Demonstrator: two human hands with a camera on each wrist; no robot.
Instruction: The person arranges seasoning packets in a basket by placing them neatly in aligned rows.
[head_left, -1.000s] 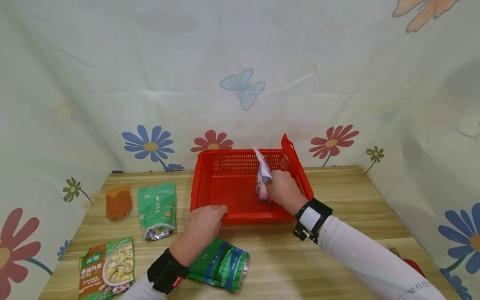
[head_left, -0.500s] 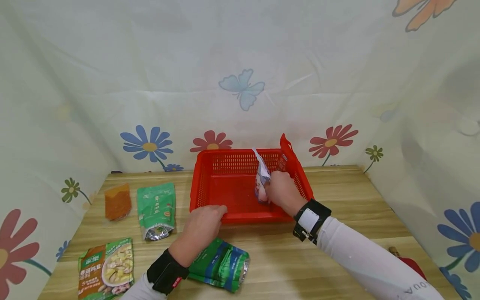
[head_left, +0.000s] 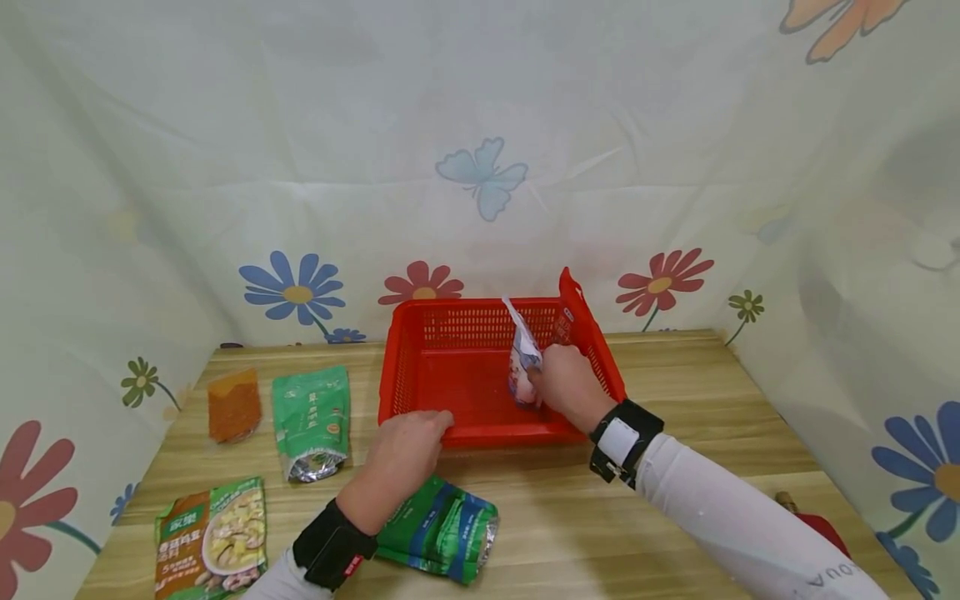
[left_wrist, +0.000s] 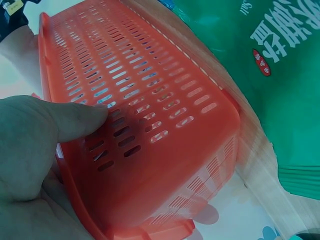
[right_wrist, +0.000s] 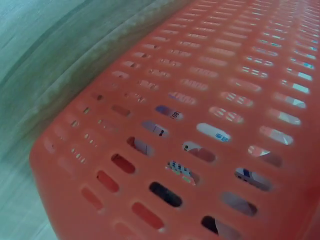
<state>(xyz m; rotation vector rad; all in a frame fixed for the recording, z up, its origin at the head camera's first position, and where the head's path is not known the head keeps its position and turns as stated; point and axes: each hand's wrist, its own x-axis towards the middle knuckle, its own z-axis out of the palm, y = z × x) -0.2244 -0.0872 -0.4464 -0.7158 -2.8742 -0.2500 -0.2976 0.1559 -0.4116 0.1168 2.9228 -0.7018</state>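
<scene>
Fingers of the right hand (head_left: 567, 382) pinch an upright packet (head_left: 522, 358) inside the basket (head_left: 465, 433), seemingly against its right wall, while the left hand (head_left: 405, 450) grips the near rim.

Basket (head_left: 450, 375) at table (head_left: 675, 467) rear centre, pouch (head_left: 522, 358) upright inside; four packets (head_left: 312, 417) left and front.

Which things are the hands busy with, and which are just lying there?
Busy with:
red basket, gripped at its near rim by the left hand
pink-and-white packet, held in the basket by the right hand

Just lying on the table:
orange pouch
green pouch
soup-mix packet
green-and-blue bag
</scene>
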